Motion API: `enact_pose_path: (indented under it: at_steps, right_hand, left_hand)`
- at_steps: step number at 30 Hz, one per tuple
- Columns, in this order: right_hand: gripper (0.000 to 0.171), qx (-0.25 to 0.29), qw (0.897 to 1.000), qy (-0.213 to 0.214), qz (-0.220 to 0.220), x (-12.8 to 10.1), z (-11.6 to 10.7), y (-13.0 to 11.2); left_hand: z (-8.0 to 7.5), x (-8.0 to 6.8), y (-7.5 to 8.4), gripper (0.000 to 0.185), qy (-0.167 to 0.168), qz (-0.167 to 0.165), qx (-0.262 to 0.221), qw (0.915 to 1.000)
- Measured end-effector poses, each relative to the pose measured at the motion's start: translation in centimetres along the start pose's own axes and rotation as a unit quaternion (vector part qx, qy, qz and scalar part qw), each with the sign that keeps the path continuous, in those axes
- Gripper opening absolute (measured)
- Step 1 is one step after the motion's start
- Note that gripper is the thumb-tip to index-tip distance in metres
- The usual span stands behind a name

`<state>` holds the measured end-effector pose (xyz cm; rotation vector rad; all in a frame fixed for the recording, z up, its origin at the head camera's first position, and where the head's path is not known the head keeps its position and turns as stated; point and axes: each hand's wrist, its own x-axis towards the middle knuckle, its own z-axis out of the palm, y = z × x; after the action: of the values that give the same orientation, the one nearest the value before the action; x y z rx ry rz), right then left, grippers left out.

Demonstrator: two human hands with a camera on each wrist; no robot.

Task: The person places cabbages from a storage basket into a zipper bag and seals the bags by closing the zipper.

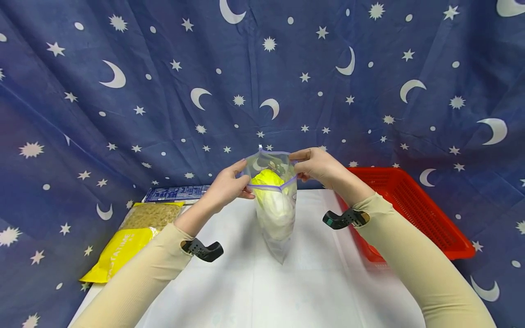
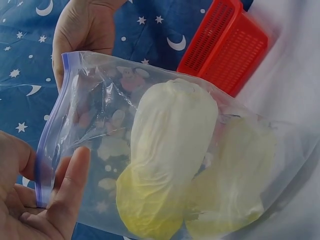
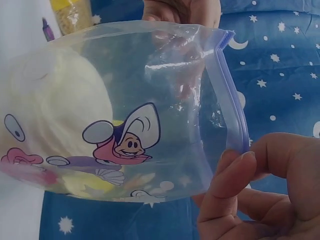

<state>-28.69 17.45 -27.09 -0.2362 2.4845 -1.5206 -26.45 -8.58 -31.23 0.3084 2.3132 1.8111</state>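
A clear zip bag (image 1: 280,248) with a purple zip edge and cartoon prints hangs upright over the white table, its mouth spread wide. My left hand (image 1: 229,184) pinches the left side of the rim. On the opposite side, my right hand (image 1: 317,166) grips the rim between thumb and fingers. Inside sits pale napa cabbage (image 2: 172,130) with yellow leaf ends; the left wrist view shows a second cabbage piece (image 2: 232,175) beside it, lower in the bag. A printed character (image 3: 131,137) covers part of the bag in the right wrist view.
A red plastic basket (image 1: 418,207) stands at the right, partly behind my right forearm. To the left lies a yellow pasta bag (image 1: 123,248), with a flat blue package (image 1: 176,193) behind it. A blue curtain (image 1: 246,68) with moons and stars borders the white table (image 1: 229,291).
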Motion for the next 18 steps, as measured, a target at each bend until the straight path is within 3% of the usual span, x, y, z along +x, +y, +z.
enact_pose_path:
  at_steps: [18]
  right_hand:
    - [0.061, 0.006, 1.000, -0.005, 0.007, -0.05, -0.26, -0.04]
  left_hand:
    - [0.56, 0.19, 0.18, 0.073, -0.017, 0.007, 0.002, 0.9998]
